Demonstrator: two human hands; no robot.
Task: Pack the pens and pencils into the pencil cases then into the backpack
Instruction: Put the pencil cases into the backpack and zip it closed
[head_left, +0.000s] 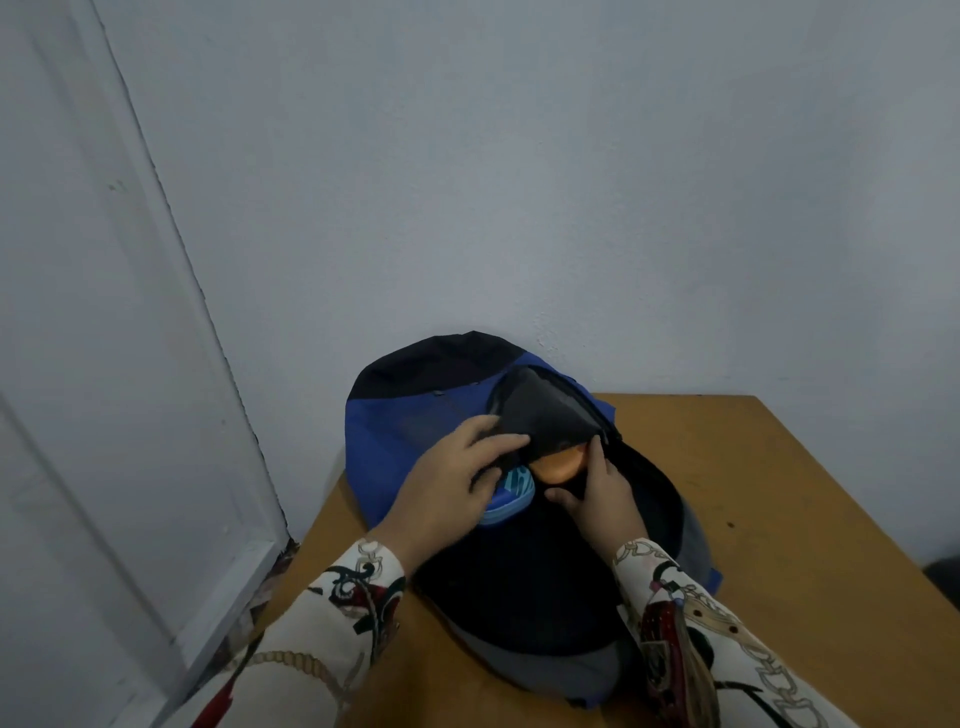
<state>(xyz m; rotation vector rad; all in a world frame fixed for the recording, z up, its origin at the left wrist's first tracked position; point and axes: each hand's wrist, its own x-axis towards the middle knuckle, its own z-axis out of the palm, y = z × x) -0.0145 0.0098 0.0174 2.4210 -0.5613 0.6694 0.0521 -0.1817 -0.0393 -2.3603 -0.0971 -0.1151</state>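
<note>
Blue and black fabric fills the middle of the head view: a backpack (395, 431) lies on the wooden counter (769, 493), its top end toward the far left corner and the grey wall (519, 156), its lower end reaching toward the near edge. The main opening gapes wide, dark inside.

At the left lip of that opening the left hand (447, 483) rests with its fingers curled over the black flap (540, 410), gripping the flap and holding it up. Just under this hand a blue pencil case (511, 496) with lighter stripes sits half inside the opening, touching the palm.

Beside it, a little farther in, an orange pencil case (714, 460)... rather, the orange pencil case (561, 462) shows only its rounded end beneath the raised flap. The right hand (605, 499) is at the right side of the opening, fingers curled round that orange end, thumb pointing left along the opening.

Both arms wear patterned sleeves (343, 613), cream with red and black. A white door (104, 364) stands off the counter's left edge.
</note>
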